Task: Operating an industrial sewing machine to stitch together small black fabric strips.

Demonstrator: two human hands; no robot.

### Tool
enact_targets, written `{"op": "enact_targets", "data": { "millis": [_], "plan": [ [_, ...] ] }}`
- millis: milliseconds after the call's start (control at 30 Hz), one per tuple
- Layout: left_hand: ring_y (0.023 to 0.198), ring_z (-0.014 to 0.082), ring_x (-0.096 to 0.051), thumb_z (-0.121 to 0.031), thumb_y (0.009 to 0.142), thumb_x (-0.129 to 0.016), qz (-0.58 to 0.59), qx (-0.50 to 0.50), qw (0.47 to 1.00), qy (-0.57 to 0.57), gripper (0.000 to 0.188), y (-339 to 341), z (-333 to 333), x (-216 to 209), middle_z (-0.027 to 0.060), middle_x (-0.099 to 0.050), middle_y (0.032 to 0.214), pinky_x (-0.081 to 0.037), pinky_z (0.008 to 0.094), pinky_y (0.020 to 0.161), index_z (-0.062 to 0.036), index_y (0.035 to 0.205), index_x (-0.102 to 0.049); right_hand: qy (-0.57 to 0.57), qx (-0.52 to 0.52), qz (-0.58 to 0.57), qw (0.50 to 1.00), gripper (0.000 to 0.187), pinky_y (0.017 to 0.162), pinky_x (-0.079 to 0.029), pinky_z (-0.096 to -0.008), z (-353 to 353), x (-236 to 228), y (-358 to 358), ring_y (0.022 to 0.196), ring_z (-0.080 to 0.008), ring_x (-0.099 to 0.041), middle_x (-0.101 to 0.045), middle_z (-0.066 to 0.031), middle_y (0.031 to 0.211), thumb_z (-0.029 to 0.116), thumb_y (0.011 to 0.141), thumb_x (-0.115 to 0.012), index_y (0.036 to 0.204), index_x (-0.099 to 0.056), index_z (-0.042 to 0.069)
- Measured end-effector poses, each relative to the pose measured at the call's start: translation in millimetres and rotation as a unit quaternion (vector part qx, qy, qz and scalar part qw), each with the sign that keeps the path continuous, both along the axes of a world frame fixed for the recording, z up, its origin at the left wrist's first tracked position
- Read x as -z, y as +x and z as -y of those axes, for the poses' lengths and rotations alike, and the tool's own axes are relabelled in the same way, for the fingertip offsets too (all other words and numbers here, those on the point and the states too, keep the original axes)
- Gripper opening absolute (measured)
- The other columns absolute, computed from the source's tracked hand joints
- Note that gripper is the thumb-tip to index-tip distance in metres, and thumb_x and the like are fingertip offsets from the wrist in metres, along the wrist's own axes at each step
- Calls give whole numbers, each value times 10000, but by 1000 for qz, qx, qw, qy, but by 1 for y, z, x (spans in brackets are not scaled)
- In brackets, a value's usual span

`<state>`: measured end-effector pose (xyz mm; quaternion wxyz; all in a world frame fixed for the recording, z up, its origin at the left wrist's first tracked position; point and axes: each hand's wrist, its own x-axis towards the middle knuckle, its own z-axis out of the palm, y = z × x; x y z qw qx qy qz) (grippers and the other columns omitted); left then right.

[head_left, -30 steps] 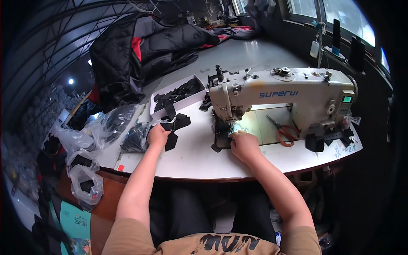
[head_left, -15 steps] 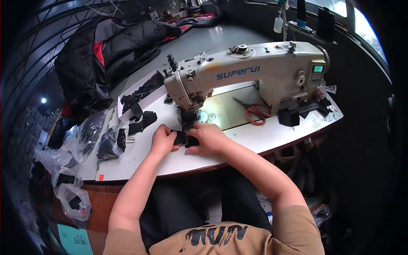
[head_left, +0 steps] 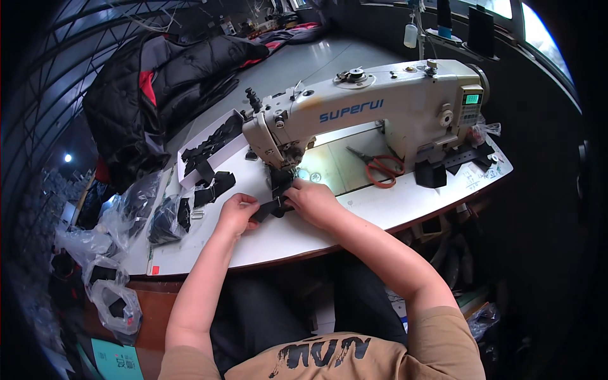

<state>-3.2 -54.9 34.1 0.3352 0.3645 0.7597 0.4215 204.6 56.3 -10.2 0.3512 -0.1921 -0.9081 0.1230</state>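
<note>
A piece of black webbing [head_left: 267, 211] stretches between my two hands in front of the white sewing machine [head_left: 354, 95]. My left hand [head_left: 238, 214] pinches its left end between thumb and fingers. My right hand [head_left: 311, 201] is closed over its other end, close to the machine's needle area, and hides part of it. A small shiny metal piece shows on the webbing beside my right fingers, too small to make out. More black webbing [head_left: 280, 180] lies under the presser foot, just beyond my right fingertips.
Red-handled scissors [head_left: 384, 170] lie under the machine arm. A white box [head_left: 184, 166] of black webbing pieces stands left, with loose pieces [head_left: 214, 189] and a metal buckle [head_left: 197, 215] nearby. Plastic bags [head_left: 117, 297] hang at the left edge. A black padded garment [head_left: 126, 95] lies behind.
My left hand has drawn slightly left and down, and more webbing shows between my hands, now slanting. My right hand has moved a little right, its fingers more curled.
</note>
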Motion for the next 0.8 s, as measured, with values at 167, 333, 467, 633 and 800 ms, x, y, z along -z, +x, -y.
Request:
{"op": "enact_targets", "data": {
  "millis": [167,333,467,633,800],
  "plan": [
    [727,114,-611,-120,1002,-580,16,2,1000,19,200,10,-3,1,42,-663,914,-514,261,568,-105,1199,-611,71,-19,-100,992,196,691,-538,-452,4,-11,2,837,-335,-661,-632,-99,969,149,899,-673,1081,-697,82],
    [699,102,-598,-139,998,-578,-81,15,996,42,203,8,-2,9,29,-652,889,-460,234,523,-111,1196,-615,-50,17,-115,992,215,724,-544,-450,3,-7,-1,817,-359,-666,-668,-143,952,109,923,-650,1134,-682,83],
    [606,89,-579,-184,991,-603,-77,9,995,58,212,29,-6,-7,18,-642,844,-442,229,467,-85,1179,-615,-93,15,-146,985,191,724,-547,-432,-1,-2,0,837,-379,-675,-699,-173,961,109,946,-637,1128,-683,75],
    [664,120,-647,-224,1019,-609,135,13,986,102,249,60,-24,-7,52,-688,898,-546,251,579,-18,1157,-598,-424,-130,-168,880,189,601,-547,-350,0,-14,-2,664,-215,-690,-710,-122,851,136,1017,-569,1105,-675,7],
    [805,169,-716,-163,1025,-594,311,67,933,170,295,45,-31,12,96,-715,986,-589,265,725,40,1238,-584,-550,-133,-187,803,240,525,-498,-229,-12,-17,1,640,-80,-645,-688,-39,857,163,1068,-510,1163,-665,7]
  ]
}}
